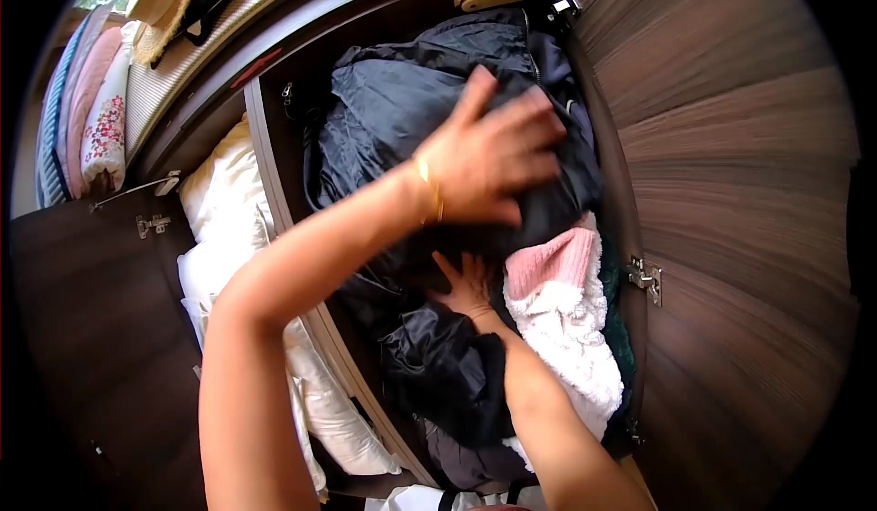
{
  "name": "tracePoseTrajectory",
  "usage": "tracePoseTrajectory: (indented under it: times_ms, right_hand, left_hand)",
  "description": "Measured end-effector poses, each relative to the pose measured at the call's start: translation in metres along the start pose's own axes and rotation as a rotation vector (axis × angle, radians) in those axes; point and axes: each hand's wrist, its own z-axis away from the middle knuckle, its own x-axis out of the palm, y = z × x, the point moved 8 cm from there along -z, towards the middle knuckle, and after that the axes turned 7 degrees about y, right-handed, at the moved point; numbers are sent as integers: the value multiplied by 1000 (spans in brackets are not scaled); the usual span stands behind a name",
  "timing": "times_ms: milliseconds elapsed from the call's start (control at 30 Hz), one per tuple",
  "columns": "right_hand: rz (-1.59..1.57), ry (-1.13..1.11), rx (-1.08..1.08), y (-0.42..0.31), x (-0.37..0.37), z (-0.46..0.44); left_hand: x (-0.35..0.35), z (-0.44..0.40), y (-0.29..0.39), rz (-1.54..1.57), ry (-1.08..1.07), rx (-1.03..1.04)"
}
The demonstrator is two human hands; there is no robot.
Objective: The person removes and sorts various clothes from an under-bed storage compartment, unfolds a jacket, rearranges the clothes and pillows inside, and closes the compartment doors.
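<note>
Glossy black jacket bunched inside the open cabinet

Nearest you, a shiny black garment [434, 351] lies crumpled. Just beyond it, your right hand [468, 287] rests on dark fabric, fingers spread, beside a fluffy white cloth [566, 328] with a pink part. Farther in, your blurred left hand [498, 150], fingers apart, is over the black jacket [393, 100], wrinkled and zippered, filling the compartment's far end; contact is unclear. The narrower left compartment [297, 292] holds white and cream bedding [228, 191].

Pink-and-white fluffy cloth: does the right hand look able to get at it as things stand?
Probably yes. The right hand is close beside the fluffy cloth, whose face is largely uncovered, and the cabinet door stands open. The dark jacket bulges just above it, possibly crowding its top edge.
</note>
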Motion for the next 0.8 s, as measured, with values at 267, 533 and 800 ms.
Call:
tracePoseTrajectory:
  times_ms: [267,533,800]
  right_hand:
    - [-7,157,-175,-11,-17,-5]
    - [-134,21,-145,-8,-14,-14]
    - [-29,226,-215,-41,-65,3]
  left_hand:
    - [122,93,-203,-119,-2,-919]
    - [102,73,-172,-551,-262,-846]
    - [-49,115,98,-61,284,-745]
